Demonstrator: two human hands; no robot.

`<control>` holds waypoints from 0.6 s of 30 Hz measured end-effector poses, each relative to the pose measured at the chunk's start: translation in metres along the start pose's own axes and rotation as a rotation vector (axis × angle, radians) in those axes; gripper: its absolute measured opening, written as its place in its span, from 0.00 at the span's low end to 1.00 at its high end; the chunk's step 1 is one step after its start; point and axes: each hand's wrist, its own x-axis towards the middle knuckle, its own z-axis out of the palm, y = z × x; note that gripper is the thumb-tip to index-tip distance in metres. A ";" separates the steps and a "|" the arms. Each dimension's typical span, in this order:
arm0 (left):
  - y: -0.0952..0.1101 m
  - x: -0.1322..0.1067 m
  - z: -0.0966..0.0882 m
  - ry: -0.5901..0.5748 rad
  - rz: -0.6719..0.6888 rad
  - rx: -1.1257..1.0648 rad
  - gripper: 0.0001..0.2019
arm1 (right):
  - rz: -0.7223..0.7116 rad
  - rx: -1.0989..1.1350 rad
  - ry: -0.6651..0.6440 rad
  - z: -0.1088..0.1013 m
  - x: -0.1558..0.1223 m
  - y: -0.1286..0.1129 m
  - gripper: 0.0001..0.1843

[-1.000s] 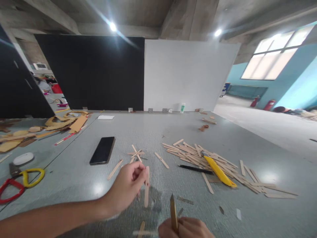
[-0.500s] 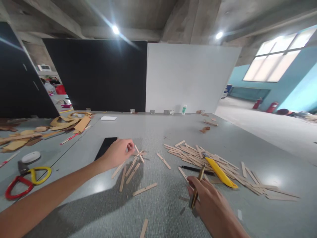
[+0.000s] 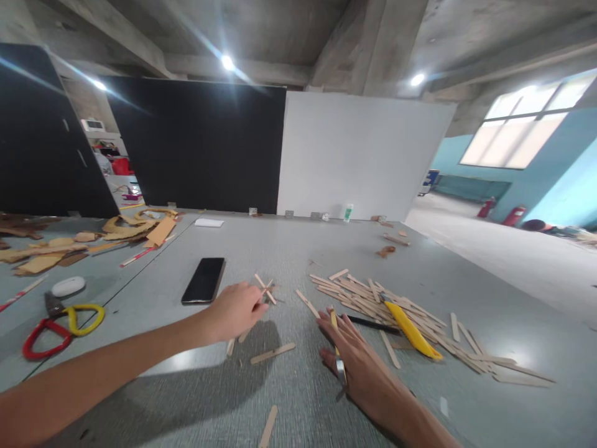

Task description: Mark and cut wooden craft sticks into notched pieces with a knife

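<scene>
Worktop [image 3: 261, 246], grey: bears every item below.
Pile of flat wooden sticks [image 3: 364, 294]: to your right, beyond your right hand.
Right hand [image 3: 357, 358]: palm down, fingers spread; grip narrow, a slim tool lodged among the fingers. Angle the tool away from your left hand as you work.
Left hand [image 3: 237, 309]: fingers curled in over the loose sticks; cannot tell whether its grip pinches one. Thin stock should lift best by an edge or end.
Scissors [image 3: 71, 320], red and yellow handles: far left.
Phone [image 3: 204, 281], black: behind your left hand.
Yellow-handled tool [image 3: 411, 330]: lying on the pile.
Black pen [image 3: 373, 323]: just past your right hand.
Slim tool [image 3: 334, 320], gold and silver: partly hidden by your fingers.
Crossed sticks [image 3: 265, 290]: just beyond your left fingertips; a light touch should avoid scattering them.
Single stick [image 3: 273, 353]: lying between your hands, nearer you.
</scene>
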 end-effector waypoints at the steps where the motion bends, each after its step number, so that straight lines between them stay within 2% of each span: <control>1: 0.007 -0.004 0.005 0.009 0.028 -0.019 0.13 | -0.014 0.006 0.003 -0.001 0.001 -0.003 0.26; 4: 0.024 -0.015 0.022 0.041 0.127 -0.082 0.07 | -0.063 0.022 0.046 0.003 0.000 -0.016 0.23; 8: 0.036 -0.027 0.045 0.015 0.315 -0.145 0.16 | -0.114 0.046 0.131 0.013 -0.007 -0.042 0.22; 10: 0.037 -0.030 0.053 0.014 0.359 -0.159 0.10 | -0.149 0.081 0.129 0.014 -0.009 -0.055 0.25; 13: 0.038 -0.032 0.057 0.006 0.417 -0.184 0.12 | -0.206 0.137 0.092 0.010 -0.010 -0.068 0.26; 16: 0.039 -0.033 0.055 -0.006 0.455 -0.205 0.10 | -0.194 0.141 0.072 0.003 -0.010 -0.063 0.23; 18: 0.040 -0.033 0.053 -0.006 0.459 -0.217 0.11 | -0.099 0.096 0.086 -0.001 -0.011 -0.044 0.22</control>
